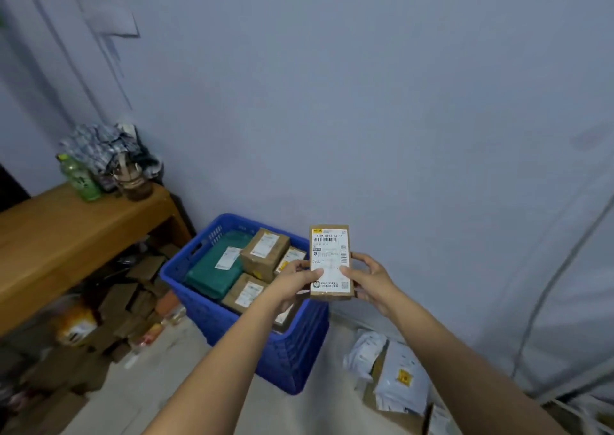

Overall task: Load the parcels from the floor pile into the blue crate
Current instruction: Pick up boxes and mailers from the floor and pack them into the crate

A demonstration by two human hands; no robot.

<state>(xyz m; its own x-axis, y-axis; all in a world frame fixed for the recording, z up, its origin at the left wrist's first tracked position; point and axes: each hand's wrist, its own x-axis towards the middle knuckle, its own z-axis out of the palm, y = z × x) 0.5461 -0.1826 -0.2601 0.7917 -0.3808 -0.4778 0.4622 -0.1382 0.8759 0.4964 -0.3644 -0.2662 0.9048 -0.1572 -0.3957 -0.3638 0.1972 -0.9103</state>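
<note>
Both hands hold a small cardboard parcel (330,262) upright above the near right corner of the blue crate (232,321), its white shipping label facing the camera. The left hand (296,280) grips the parcel's left edge, thumb laid across the label and fingers curled behind. The right hand (367,278) grips the right edge the same way, thumb on the label face and fingers wrapped round the side.

The crate stands on the floor against the wall, just beside a wooden bench (66,235). Inside it lie a green padded bag (212,272) on the left, a brown box (264,250) near the middle, another brown box (246,293) at the front, and a labelled parcel (290,258) partly hidden behind the left hand.

On the floor to the right of the crate lies the pile of grey mailer bags (395,378), one with a yellow sticker. Under the bench sits a heap of flattened cardboard (126,305), blurred, so single pieces are hard to tell. On the bench stand a green bottle (81,177) and what looks like a brown jar (134,179), with crumpled cloth (103,145) behind them.
</note>
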